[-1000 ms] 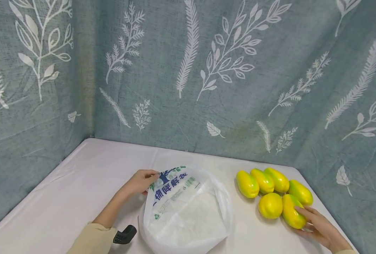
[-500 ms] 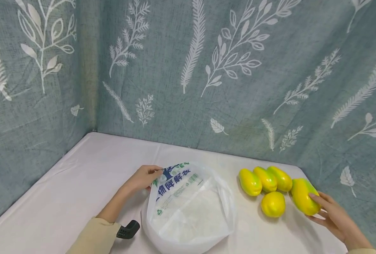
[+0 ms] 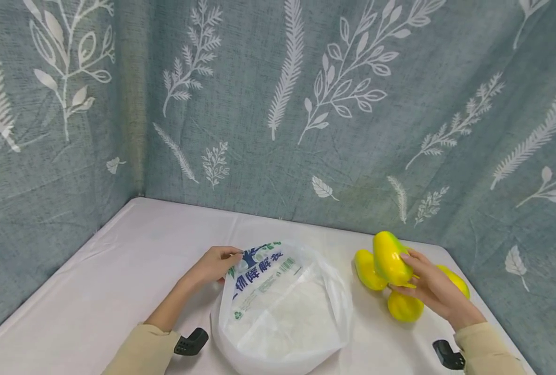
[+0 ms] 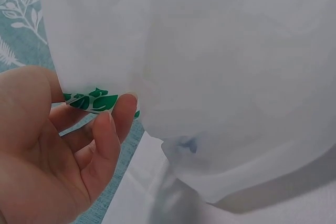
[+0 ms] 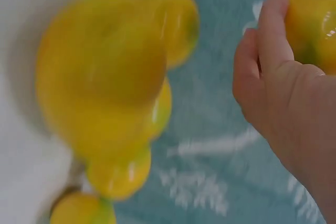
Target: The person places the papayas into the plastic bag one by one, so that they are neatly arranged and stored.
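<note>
A yellow-green mango (image 3: 390, 258) is held up by my right hand (image 3: 430, 289), thumb and fingers curled round one end, over the other mangoes. The right wrist view shows this mango (image 5: 314, 22) at its right edge, gripped by the right hand (image 5: 281, 72). With thumb and fingers, my left hand (image 3: 214, 264) pinches the rim of a white plastic bag (image 3: 282, 333), which stands with its mouth spread wide. In the left wrist view, green leaf print on the bag rim (image 4: 97, 102) runs between the fingers of the left hand (image 4: 58, 150).
On the white tabletop (image 3: 95, 291) at the right lie several more mangoes, among them one at the left (image 3: 369, 271), a rounder one in front (image 3: 405, 306) and one behind the right hand (image 3: 457, 281). A leaf-patterned teal curtain (image 3: 259, 172) hangs round the table.
My right hand has lifted the mango off the table at the right and carried it left above the others. My left hand keeps its pinch on the bag rim.
</note>
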`<state>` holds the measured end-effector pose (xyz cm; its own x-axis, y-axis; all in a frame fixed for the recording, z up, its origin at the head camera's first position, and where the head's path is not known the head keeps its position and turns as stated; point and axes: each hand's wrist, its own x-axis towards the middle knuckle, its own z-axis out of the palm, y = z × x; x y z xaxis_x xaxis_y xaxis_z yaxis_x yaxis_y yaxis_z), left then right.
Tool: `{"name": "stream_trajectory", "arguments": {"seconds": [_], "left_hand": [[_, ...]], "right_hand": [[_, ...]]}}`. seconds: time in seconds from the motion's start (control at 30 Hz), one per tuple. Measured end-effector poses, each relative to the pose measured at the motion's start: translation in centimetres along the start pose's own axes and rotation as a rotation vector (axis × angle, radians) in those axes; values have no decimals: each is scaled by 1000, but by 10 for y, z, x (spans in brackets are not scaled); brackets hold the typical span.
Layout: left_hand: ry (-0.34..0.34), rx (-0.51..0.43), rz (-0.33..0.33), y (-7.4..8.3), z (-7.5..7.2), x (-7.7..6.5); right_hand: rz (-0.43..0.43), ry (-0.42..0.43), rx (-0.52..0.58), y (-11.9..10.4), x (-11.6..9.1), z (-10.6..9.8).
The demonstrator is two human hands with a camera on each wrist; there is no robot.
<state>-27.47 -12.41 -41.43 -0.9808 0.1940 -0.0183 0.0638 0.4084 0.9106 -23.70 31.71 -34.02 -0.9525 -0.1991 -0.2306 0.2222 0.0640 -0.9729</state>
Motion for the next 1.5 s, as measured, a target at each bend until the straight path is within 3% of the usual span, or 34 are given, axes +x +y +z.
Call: {"name": "stream_trajectory", "arguments": {"seconds": [0.2, 0.33, 0.53, 0.7, 0.87, 1.0, 1.5], "left_hand": [[4, -9, -6, 1, 0, -1], [-1, -11, -7, 1, 0, 0], [-11, -22, 3, -1, -1, 0], [-7, -18, 3, -1, -1, 0], [0, -14, 3, 0, 1, 0], [-4, -9, 16, 1, 3, -3], [4, 6, 1, 1, 9, -1]], "right_hand": [[39, -76, 121, 8, 18, 37], [78, -99, 130, 11, 29, 57], [80, -237, 126, 17, 40, 81], [130, -271, 134, 25, 48, 103], [208, -234, 121, 36, 58, 127], [243, -158, 122, 43, 65, 144], [214, -5, 271, 51, 76, 178]]}}
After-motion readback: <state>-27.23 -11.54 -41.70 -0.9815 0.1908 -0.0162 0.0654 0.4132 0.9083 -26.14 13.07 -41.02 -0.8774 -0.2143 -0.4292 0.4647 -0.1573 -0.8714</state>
